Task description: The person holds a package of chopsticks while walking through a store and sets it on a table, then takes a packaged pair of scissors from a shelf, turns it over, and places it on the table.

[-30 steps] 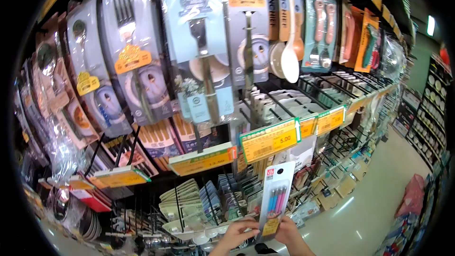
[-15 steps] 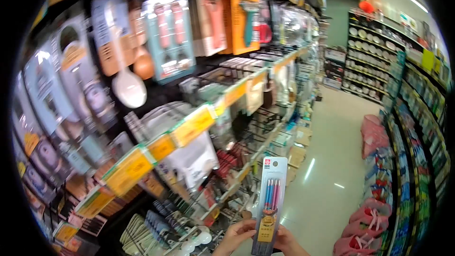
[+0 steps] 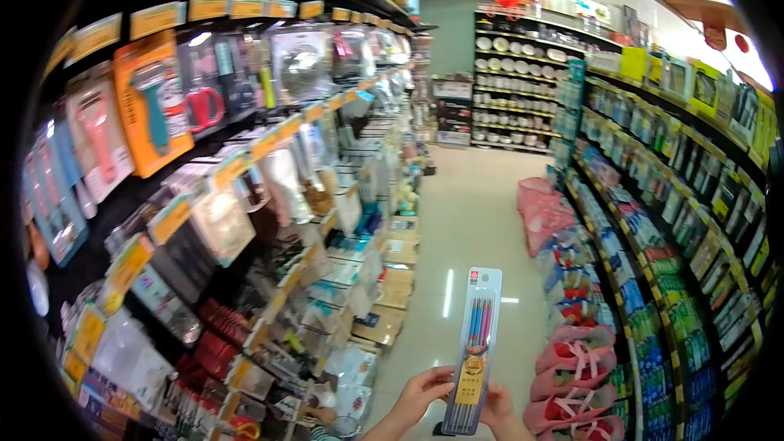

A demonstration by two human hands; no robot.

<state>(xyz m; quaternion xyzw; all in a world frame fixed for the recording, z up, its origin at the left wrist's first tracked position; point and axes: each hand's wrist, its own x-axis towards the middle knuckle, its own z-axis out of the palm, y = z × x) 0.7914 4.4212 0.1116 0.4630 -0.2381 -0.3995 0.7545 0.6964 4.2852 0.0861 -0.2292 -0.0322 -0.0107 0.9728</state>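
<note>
A slim blister pack of chopsticks (image 3: 474,351) stands nearly upright in front of me at the bottom of the view. Blue and pink stick ends show in its window above a gold label. My left hand (image 3: 426,392) grips its left edge, thumb and fingers closed on it. On the other side, my right hand (image 3: 496,408) holds the lower right edge, its fingers partly hidden behind the pack.
Racks of hanging kitchen tools, among them an orange-carded peeler (image 3: 151,106), line the left. A shelf of white dishes (image 3: 518,82) stands at the aisle's far end. Pink bags (image 3: 572,359) sit along the right shelving (image 3: 670,196). Glossy floor (image 3: 457,212) runs between.
My view has swung to the right, so the left racks slide leftward and more of the right shelving shows. Both hands keep hold of the chopstick pack.
</note>
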